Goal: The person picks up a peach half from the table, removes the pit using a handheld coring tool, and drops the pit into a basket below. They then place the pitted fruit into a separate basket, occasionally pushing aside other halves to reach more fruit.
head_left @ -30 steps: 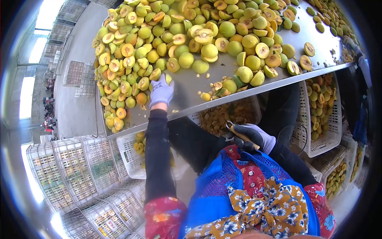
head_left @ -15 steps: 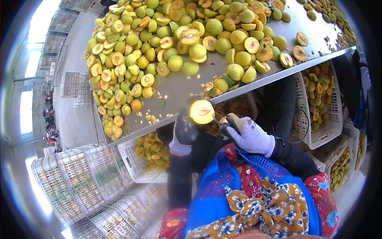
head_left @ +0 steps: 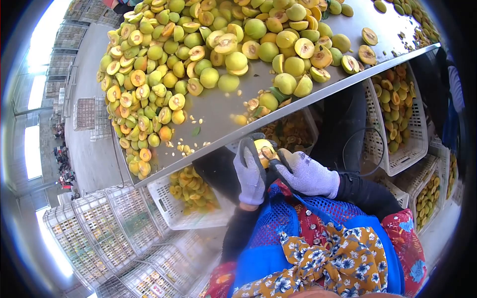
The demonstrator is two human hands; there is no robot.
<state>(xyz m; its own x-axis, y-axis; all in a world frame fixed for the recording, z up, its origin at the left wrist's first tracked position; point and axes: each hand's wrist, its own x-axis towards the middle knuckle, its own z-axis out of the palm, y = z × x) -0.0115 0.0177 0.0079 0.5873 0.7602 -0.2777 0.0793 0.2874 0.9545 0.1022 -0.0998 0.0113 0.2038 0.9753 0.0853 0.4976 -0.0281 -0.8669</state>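
One yellow halved fruit (head_left: 263,149), gripped by left hand (head_left: 250,174).

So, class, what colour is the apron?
Blue mesh apron, clearest in the head view.

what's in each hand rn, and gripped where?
Left hand cups a yellow fruit around its side, fingers curled over it. Right hand grips a small pitting tool by its handle, tip at the fruit.

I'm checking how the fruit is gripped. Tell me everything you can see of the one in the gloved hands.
The fruit is a yellow half, mostly hidden. The left hand, in a grey glove, wraps around it; the right hand presses a small tool to its right side. It is held just below the metal table's edge, above the blue apron.
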